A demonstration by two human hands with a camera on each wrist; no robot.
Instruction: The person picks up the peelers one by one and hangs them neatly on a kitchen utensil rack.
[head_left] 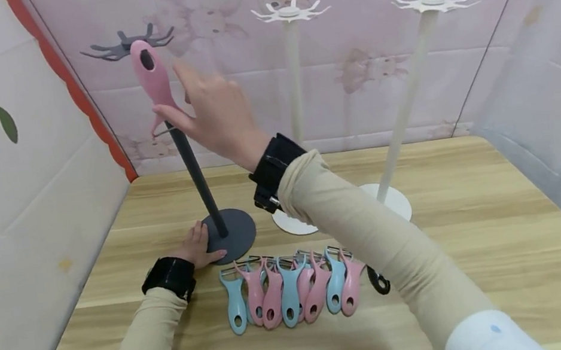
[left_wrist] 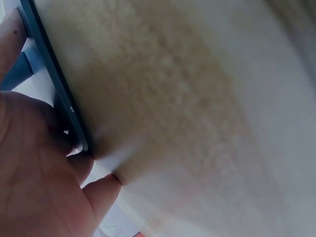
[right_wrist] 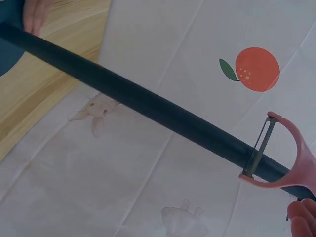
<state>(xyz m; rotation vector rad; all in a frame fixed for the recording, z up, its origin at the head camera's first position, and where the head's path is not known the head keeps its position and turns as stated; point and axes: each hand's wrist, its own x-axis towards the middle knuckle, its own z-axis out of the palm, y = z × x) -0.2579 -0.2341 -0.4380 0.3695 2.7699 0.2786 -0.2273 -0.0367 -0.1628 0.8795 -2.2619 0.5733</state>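
Note:
A pink peeler [head_left: 152, 76] hangs blade down at the front of the hook ring [head_left: 122, 46] on the dark grey stand [head_left: 196, 178]. My right hand [head_left: 220, 110] is beside it, thumb against its lower handle and index finger extended apart from it. In the right wrist view, the peeler's blade [right_wrist: 260, 147] shows in front of the pole, with fingertips [right_wrist: 301, 217] close by. At the table, my left hand [head_left: 195, 246] holds the rim of the stand's round base [head_left: 238, 239] between thumb and fingers. In the left wrist view, the fingers [left_wrist: 101, 195] lie along the base's edge.
Several pink and blue peelers [head_left: 288, 292] lie in a row on the wooden table [head_left: 490, 264]. A black peeler [head_left: 379, 279] is partly hidden by my right sleeve. Two white stands [head_left: 295, 82] [head_left: 410, 95] with hook rings are to the right, before a patterned cloth backdrop.

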